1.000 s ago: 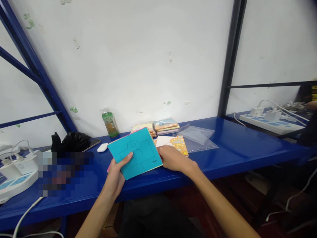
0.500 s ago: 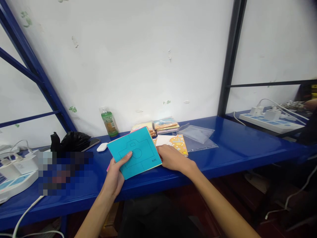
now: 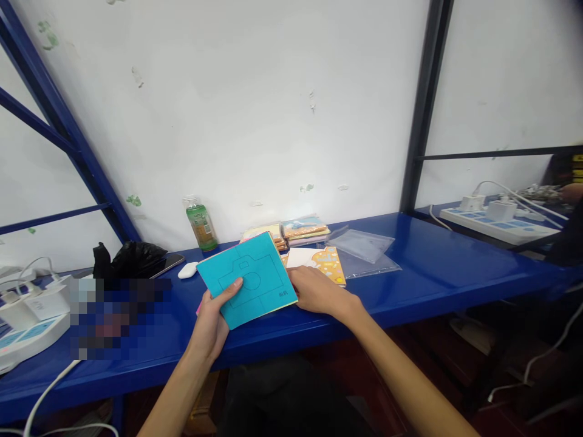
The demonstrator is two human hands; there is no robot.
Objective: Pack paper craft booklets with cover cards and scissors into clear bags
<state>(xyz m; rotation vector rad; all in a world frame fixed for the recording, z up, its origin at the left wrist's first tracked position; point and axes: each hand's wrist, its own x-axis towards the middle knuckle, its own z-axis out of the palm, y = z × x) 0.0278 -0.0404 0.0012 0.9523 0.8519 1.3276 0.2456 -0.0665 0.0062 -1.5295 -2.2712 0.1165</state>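
A stack of coloured paper sheets [image 3: 266, 273] is tilted up above the table's front edge. Its top sheet is blue, printed with a camera outline, and pink and yellow edges peek out beneath. My left hand [image 3: 216, 318] grips the lower left side, thumb flat on the blue face and fingers underneath. At the right edge, my right hand [image 3: 319, 290] is closed on the stack, its fingertips mostly hidden behind the sheets. Just beyond that hand lies an orange patterned booklet [image 3: 331, 264] with a white part.
Packed paper bundles [image 3: 305, 227] lie near the wall beside clear plastic sleeves [image 3: 364, 246]. A green-labelled bottle [image 3: 200, 224], a white earphone case [image 3: 187, 271] and a black bag [image 3: 132, 261] are on the left. Power strips with chargers [image 3: 36, 328] occupy the blue table's [image 3: 437, 267] left end.
Almost nothing differs. Both hands and the paper stack keep nearly the same position.
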